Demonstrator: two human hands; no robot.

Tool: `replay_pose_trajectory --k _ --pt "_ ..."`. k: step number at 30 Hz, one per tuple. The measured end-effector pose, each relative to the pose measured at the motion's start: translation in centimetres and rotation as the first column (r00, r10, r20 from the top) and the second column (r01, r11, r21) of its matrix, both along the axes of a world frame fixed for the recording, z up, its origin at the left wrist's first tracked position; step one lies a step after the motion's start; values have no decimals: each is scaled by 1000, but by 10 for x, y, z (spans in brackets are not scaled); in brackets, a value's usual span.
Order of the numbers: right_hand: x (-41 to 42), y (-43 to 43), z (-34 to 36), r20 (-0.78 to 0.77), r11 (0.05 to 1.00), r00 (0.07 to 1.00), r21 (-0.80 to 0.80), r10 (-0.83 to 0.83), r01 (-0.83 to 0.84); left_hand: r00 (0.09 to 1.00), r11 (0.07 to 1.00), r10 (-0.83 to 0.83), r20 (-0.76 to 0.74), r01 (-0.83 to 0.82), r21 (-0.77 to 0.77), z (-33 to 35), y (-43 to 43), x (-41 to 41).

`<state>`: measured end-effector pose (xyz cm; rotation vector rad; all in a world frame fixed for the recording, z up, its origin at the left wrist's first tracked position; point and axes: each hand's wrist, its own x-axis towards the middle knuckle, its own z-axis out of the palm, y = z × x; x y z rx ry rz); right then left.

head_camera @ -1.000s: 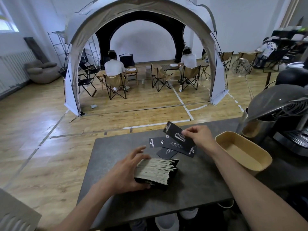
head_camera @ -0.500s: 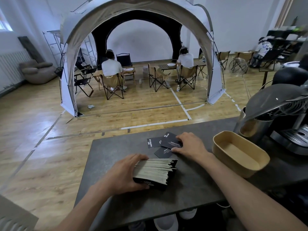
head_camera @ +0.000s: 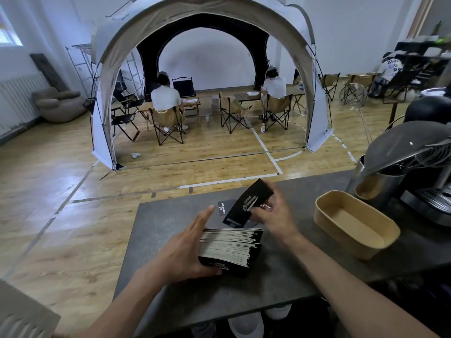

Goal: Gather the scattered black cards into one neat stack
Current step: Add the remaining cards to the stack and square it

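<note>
A thick stack of black cards point(head_camera: 231, 250) with pale edges lies on the dark grey table point(head_camera: 170, 213). My left hand point(head_camera: 185, 250) grips its left side, thumb under the near corner and fingers stretched along the far edge. My right hand point(head_camera: 273, 215) pinches a few black cards point(head_camera: 246, 206) and holds them tilted in the air just beyond the stack. One more black card point(head_camera: 223, 207) with white print lies flat on the table behind them.
A tan oblong paper bowl point(head_camera: 327, 206) stands to the right of my right hand. Further right are a metal cup point(head_camera: 373, 189) and a dark machine point(head_camera: 419, 152). The table's far edge runs just beyond the cards. People sit in a tent across the room.
My right hand went down flat onto the loose cards on the table, then lifted a few of them up above the stack. My left hand stayed on the stack.
</note>
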<state>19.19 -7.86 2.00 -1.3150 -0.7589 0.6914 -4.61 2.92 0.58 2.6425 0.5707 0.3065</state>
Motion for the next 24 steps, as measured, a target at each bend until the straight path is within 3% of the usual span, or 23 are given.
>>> replay_pose_trajectory --k 2,4,6,8,10,11,12,14,19,24 --pt "-12 -1 -10 -203 996 977 -40 70 -80 1000 1000 9 15 -9 -22 -1 1 0" --pt "-14 -3 -20 -171 977 971 -105 167 -186 1000 1000 -5 18 5 5 -3 2 0" --pt "-5 -3 -24 -92 981 985 -111 147 -157 999 997 -39 6 38 69 -4 4 0" --pt "18 3 -22 174 986 985 -159 -14 42 998 994 -50 -34 53 100 -4 5 1" --pt "44 9 -16 594 917 803 -288 -56 277 997 992 -46 -57 52 111 -4 4 2" --pt "54 10 -13 721 861 692 -372 34 345 998 992 -40 -57 46 116 -5 5 1" --pt "61 12 -14 782 797 601 -465 165 386 998 992 -35 -55 42 121 -5 5 1" --pt "65 13 -14 785 715 537 -564 309 413 998 991 -29 -58 36 128 -6 4 -1" --pt "76 18 -17 732 776 662 -508 161 374 997 993 -21 -77 30 111 -7 6 0" --pt "89 20 -7 532 852 847 -441 -7 284 996 994 -16 -91 25 104 -4 6 1"
